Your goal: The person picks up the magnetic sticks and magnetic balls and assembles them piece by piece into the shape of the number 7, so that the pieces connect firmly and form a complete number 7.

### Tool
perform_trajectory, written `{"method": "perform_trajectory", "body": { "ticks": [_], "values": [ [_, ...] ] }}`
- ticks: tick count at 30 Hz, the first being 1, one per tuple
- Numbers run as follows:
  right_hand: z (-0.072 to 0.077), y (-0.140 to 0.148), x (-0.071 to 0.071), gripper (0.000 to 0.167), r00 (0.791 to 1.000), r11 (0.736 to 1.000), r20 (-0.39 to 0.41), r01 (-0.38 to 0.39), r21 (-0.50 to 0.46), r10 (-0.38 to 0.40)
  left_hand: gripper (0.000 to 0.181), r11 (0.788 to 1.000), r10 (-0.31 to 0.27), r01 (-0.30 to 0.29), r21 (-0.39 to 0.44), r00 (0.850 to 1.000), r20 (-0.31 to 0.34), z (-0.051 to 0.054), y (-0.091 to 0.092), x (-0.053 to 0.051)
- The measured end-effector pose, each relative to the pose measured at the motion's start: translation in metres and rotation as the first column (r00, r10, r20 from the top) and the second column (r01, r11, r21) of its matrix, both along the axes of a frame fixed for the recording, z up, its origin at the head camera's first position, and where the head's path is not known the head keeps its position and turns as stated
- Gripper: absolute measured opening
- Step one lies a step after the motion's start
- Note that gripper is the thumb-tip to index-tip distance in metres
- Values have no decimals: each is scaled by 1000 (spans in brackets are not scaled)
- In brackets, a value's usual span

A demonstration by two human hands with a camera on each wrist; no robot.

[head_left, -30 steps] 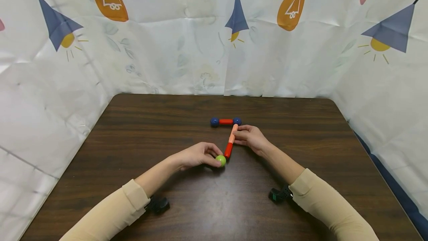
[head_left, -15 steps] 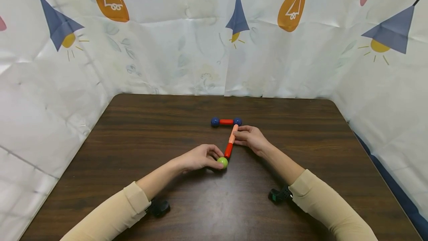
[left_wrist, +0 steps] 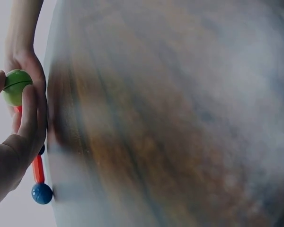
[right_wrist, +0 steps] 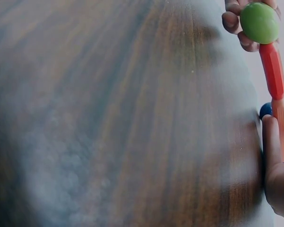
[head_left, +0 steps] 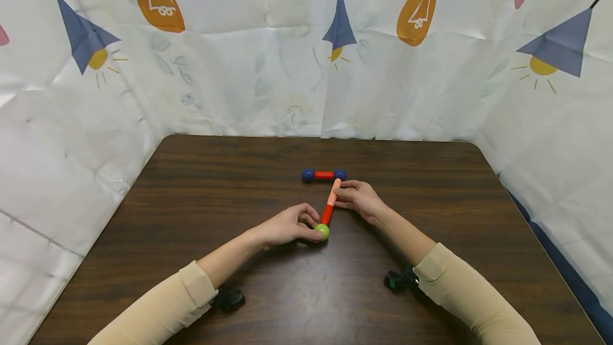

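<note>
My left hand (head_left: 289,225) pinches a green ball (head_left: 323,231) between thumb and fingers. The ball touches the near end of a red magnetic stick (head_left: 326,216). Beyond it, a peach-coloured stick (head_left: 333,194) continues in line, its far end at the right blue ball (head_left: 340,174). My right hand (head_left: 361,199) grips the peach stick from the right. A second red stick (head_left: 324,174) joins that ball to the left blue ball (head_left: 308,175). In the right wrist view, the green ball (right_wrist: 259,22) meets the red stick (right_wrist: 272,71) end to end.
All pieces are on or just above a dark wood-grain table (head_left: 215,174). A printed white cloth (head_left: 287,79) hangs behind it and along both sides. Each forearm carries a black wrist device, such as the right one (head_left: 399,279).
My left hand has moved slightly right with the green ball, bringing it against the red stick's near end. My right hand has stayed in place on the peach stick.
</note>
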State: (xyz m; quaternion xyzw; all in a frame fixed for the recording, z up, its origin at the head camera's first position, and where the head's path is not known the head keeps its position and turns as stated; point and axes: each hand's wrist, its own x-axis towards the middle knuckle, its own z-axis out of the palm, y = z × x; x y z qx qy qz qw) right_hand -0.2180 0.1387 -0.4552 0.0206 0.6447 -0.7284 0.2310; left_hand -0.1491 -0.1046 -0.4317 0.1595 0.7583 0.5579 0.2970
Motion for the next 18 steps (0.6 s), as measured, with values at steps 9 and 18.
{"method": "perform_trajectory", "body": {
  "ticks": [9,18],
  "values": [
    [-1,0,0,47,1000,1000,-2,-10,6,10,41,1000,-5,5,-6,1000,-2,-1,1,0],
    [-2,1,-1,47,1000,1000,-6,-20,21,20,41,1000,1,-1,-5,1000,-5,-2,-1,-1]
  ]
}}
